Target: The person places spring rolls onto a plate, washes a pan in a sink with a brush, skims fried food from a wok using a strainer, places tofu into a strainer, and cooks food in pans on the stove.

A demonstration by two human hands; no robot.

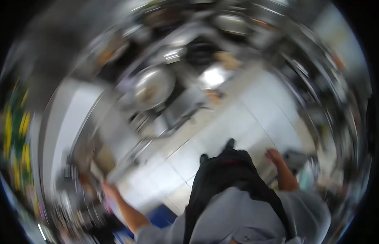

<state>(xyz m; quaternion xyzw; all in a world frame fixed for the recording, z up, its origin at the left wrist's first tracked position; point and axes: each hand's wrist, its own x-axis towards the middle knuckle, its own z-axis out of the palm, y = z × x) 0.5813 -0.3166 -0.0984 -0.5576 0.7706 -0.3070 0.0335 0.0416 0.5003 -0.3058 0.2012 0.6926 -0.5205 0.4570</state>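
Observation:
My left hand (109,190) is stretched out at the lower left, near the blurred edge of a counter and some dark items; its fingers are smeared by motion, and whether it touches anything cannot be made out. On the other side, my right hand (273,155) hangs over the tiled floor with its fingers curled, and nothing shows in it. Ahead, a round metal pan (154,88) sits on the stove counter, beside a flat metal surface (185,106).
Pale floor tiles (234,122) run between the stove counter and metal shelving (303,77) at the right. A blue container (162,216) stands low at the left. Another pan (231,23) is at the back. Green and yellow items (18,138) show at the far left.

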